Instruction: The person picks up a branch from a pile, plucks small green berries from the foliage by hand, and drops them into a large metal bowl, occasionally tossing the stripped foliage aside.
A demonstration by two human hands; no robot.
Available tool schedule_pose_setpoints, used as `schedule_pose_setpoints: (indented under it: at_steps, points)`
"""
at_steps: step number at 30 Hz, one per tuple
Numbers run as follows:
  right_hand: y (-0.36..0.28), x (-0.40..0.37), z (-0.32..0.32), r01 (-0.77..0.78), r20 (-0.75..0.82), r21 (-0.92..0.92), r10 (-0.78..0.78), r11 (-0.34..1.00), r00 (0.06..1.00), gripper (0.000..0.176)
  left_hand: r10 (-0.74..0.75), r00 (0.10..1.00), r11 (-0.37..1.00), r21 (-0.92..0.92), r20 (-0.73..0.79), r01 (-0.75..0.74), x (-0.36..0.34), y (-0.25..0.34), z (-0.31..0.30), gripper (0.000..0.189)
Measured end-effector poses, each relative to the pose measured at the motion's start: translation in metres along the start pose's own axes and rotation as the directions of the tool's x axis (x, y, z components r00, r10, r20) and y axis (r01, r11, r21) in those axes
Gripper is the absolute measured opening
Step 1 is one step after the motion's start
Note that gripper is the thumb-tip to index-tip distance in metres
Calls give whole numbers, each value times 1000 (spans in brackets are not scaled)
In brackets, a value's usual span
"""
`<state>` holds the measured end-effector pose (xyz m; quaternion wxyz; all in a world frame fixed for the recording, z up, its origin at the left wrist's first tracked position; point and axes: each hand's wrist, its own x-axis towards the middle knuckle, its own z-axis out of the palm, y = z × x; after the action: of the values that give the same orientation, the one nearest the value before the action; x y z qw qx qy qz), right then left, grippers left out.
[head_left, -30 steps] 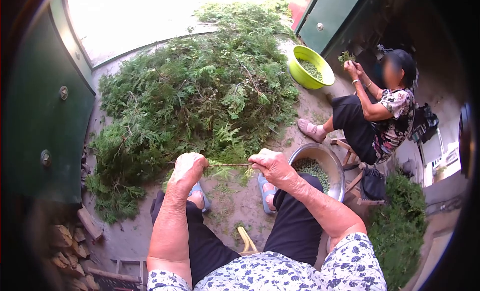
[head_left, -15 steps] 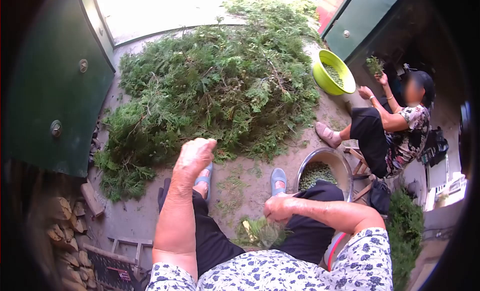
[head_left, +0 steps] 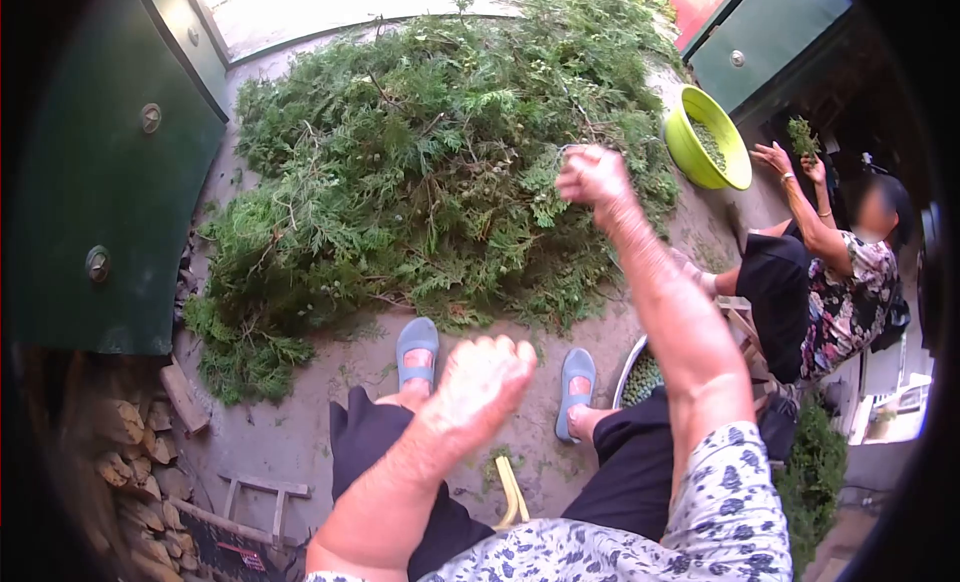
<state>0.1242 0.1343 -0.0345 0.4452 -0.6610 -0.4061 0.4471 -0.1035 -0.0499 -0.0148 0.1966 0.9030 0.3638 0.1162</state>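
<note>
My left hand [head_left: 482,387] is closed into a fist above my lap; whatever it might hold is hidden. My right hand [head_left: 594,178] reaches out over the right side of a big pile of green conifer branches [head_left: 420,172], its fingers curled closed. It is somewhat blurred, and I cannot see what is in it. A pale yellowish strip [head_left: 511,490] shows between my knees. Right of my right foot, a metal basin of small green cones [head_left: 642,379] is partly covered by my arm and leg.
A lime-green basin [head_left: 708,137] with small green pieces stands right of the pile. Beside it a seated person [head_left: 840,272] holds a green sprig [head_left: 802,138]. Split firewood [head_left: 135,462] and a wooden frame [head_left: 265,502] are at left, below a green door [head_left: 110,182].
My right hand has gone from near my lap out to the pile. My left hand has come lower and to the right. The green sprig by my lap is out of sight.
</note>
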Motion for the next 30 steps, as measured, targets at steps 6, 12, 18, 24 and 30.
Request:
schedule_pose_setpoints:
  at_steps: [6, 12, 18, 24, 30]
  points:
    - [104, 65, 43, -149, -151, -78, 136, 986, 979, 13, 43, 978, 999, -19, 206, -40, 5, 17, -6, 35]
    - [148, 148, 77, 100, -148, -715, -289, 692, 946, 32, 44, 981, 993, -112, 188, -24, 11, 11, -44, 35]
    - [168, 153, 70, 114, -56, -694, -211, 711, 976, 21, 14, 989, 990, -140, 147, 7, 11, 10, -30, 29]
    - [114, 22, 32, 16, -127, 49, -10, 999, 992, 18, 54, 964, 998, 24, 259, -62, 13, 14, -11, 40]
    - [83, -95, -17, 75, -131, 482, -13, 873, 991, 16, -5, 1000, 1000, -25, 22, 6, 10, 7, 2, 14]
